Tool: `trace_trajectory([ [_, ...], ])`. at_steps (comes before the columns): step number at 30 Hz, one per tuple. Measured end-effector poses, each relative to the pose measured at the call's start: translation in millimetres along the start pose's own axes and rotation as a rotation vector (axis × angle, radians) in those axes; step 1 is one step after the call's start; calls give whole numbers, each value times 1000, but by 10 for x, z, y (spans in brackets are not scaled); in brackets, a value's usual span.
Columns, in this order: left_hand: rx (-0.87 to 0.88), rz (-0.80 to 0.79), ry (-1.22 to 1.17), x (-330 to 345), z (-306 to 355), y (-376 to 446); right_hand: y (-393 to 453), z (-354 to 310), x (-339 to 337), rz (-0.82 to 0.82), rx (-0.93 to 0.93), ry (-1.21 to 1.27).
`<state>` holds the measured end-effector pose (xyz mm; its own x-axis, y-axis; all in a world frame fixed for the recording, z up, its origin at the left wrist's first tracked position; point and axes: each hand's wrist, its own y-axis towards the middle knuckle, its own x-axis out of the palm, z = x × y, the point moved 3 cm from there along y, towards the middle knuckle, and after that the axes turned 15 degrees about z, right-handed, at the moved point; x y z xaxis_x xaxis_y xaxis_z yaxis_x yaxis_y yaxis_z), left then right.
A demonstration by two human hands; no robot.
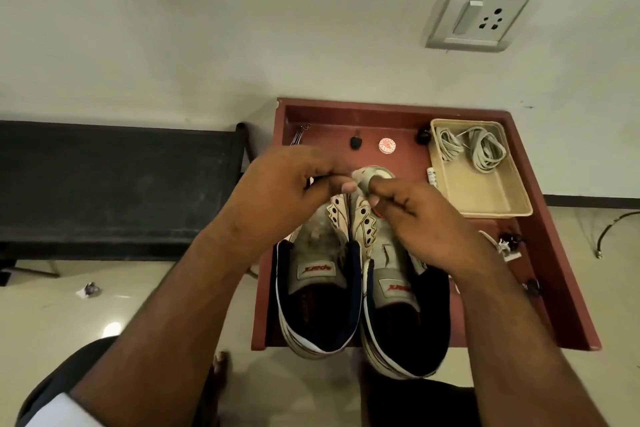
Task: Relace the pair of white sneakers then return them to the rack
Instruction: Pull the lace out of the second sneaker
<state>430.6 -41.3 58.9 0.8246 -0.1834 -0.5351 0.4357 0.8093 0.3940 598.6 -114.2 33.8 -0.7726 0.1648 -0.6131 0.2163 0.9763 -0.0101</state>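
Observation:
Two white sneakers stand side by side on a red-brown table [554, 253], heels toward me and eyelets bare of laces. The left sneaker [318, 288] is untouched. Over the front of the right sneaker [398, 291], my left hand [287, 184] and my right hand [422, 222] meet with curled fingers. Their thumbs and fingertips pinch the upper near its toe and top eyelets. The hands hide most of both toes. A bundle of white laces [481, 149] lies in a beige tray [485, 211] at the table's back right.
A black key fob [355, 143], a round white-and-red lid [387, 145] and a black knob [423, 136] lie near the table's far edge. A black bench [104, 184] stands to the left, a wall socket [481, 14] is above, and a cable [609, 232] lies on the floor at right.

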Motion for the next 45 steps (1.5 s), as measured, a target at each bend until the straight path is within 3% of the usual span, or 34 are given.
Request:
trace_trajectory([
  [4, -123, 155, -176, -65, 14, 30, -63, -122, 65, -209, 66, 415],
  [7, -245, 149, -351, -77, -41, 33, -113, -220, 15, -259, 155, 767],
  [13, -432, 13, -678, 91, -4, -59, -116, -230, -75, -290, 109, 1035],
  [17, -454, -6, -735, 200, 33, -88, -82, -175, -85, -228, 151, 1208],
  [23, -533, 24, -699, 209, -10, -108, -37, -78, -25, -116, 208, 1296],
  [26, -555, -41, -728, 210, 5, -121, -22, -34, -4, -67, 227, 1321],
  [37, -457, 1, -595, 226, -7, -114, -37, -81, 96, -147, 276, 1407],
  [40, -480, -92, -594, 277, 63, -143, -39, -108, 61, -28, 373, 1355],
  [43, -497, -197, -591, 336, 97, -171, -29, -85, 22, 208, 501, 1365],
  [45, -524, -188, -600, 342, 90, -171, -9, -65, 42, 297, 528, 1380],
])
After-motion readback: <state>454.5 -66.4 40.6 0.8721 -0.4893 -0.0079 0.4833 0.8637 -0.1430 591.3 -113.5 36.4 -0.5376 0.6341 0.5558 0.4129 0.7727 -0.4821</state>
